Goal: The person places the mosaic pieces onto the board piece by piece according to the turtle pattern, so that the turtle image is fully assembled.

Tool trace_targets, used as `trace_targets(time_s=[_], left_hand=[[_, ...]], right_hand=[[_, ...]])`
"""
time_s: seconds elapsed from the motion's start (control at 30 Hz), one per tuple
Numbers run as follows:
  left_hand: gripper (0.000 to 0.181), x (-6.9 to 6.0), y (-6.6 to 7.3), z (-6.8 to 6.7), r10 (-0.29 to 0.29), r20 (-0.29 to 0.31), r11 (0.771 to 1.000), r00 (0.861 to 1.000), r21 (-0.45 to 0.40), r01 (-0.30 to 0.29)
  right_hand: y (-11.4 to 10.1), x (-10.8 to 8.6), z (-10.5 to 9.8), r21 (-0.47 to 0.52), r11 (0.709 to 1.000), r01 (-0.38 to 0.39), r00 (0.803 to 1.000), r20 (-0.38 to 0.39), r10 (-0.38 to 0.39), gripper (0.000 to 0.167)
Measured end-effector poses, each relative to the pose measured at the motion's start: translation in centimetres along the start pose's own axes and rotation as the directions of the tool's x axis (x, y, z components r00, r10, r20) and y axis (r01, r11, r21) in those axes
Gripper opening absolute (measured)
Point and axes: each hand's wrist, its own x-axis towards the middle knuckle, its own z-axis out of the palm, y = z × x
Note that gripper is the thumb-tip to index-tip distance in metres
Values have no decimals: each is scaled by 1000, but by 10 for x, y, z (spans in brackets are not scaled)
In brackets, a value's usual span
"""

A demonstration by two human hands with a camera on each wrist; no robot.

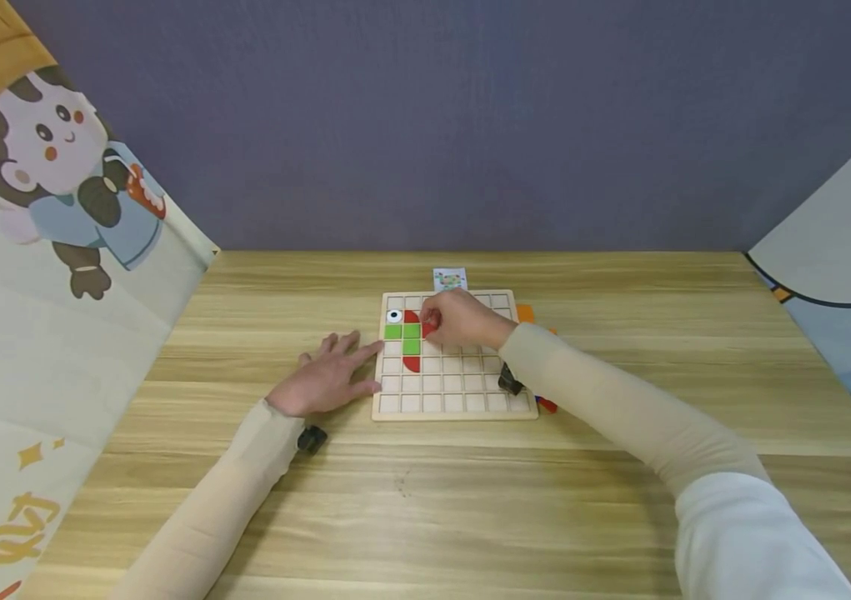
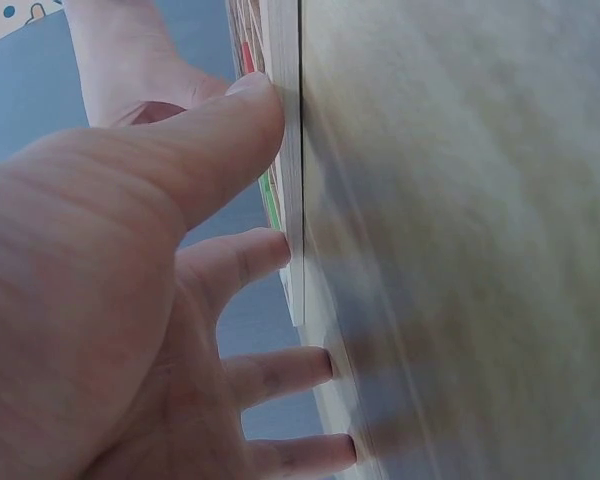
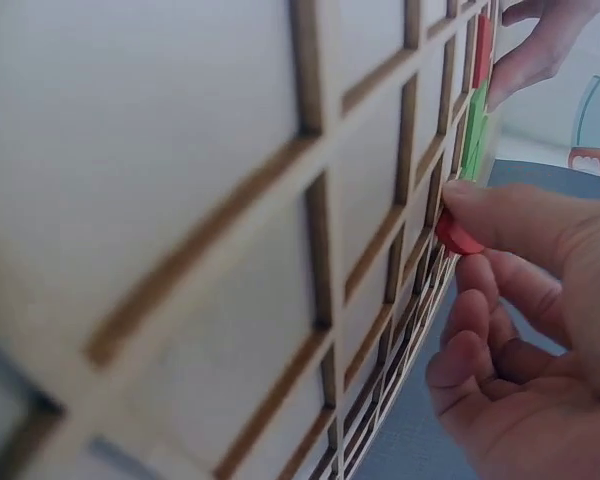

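The right-hand grip (image 1: 463, 319) is pinched almost closed: thumb and finger hold a small, red, round-edged piece (image 3: 458, 235). That piece is at the pale wooden board with square holes (image 1: 455, 416), right by the green square tiles (image 1: 412, 331). I can't tell if it sits all the way in.

It looks light, hard and a bit smooth, so it could slip if squeezed at a corner. It should not break easily. The best place to hold it is by its thin sides, keeping the bottom free.

The left hand (image 1: 326, 373) holds nothing. Its fingers are spread, with thumb and a finger touching the board's edge.

Past the board, on the striped wooden surface (image 1: 410, 533), lies a little white picture card (image 1: 449, 279), too small to read. The yellow writing (image 1: 20, 527) on the left wall I can't read. No brand shows.
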Motion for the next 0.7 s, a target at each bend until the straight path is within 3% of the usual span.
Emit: trace_targets(time_s=[0.13, 0.3, 0.53, 0.7], left_hand=[[69, 0, 0, 0, 1, 4, 1000, 1000, -3, -1], [69, 0, 0, 0, 1, 4, 1000, 1000, -4, -1], [68, 0, 0, 0, 1, 0, 1000, 1000, -5, -1], [68, 0, 0, 0, 2, 3, 1000, 1000, -1, -2]], right_hand=[[0, -2, -3, 21, 999, 35, 999, 7, -35, 14], [1, -4, -9, 49, 996, 69, 997, 33, -71, 17], [1, -1, -17, 66, 996, 59, 994, 93, -65, 13], [-1, 4, -13, 48, 996, 75, 992, 95, -79, 15]])
